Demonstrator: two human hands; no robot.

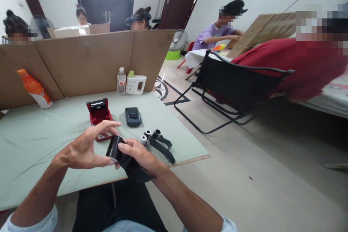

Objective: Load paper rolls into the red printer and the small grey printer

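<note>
Both my hands hold a black roll of paper or film (115, 147) above the near edge of the pale green table (35, 141). My left hand (84, 149) pinches the roll's left end with thumb and fingers. My right hand (141, 156) grips the loose black strip (136, 170) that trails down from the roll. Just beyond my hands stands a red label printer (98, 116) with its lid open. A dark grey printer (133, 116) lies shut to its right. More small rolls (154, 139), some with loose black strips, lie on the table right of my hands.
Cardboard dividers (89, 61) wall the table's far side. An orange bottle (34, 88), a water bottle (121, 81) and a white jug (135, 84) stand against them. A black folding chair (231, 87) and a person in red (299, 65) are to the right; other people sit behind.
</note>
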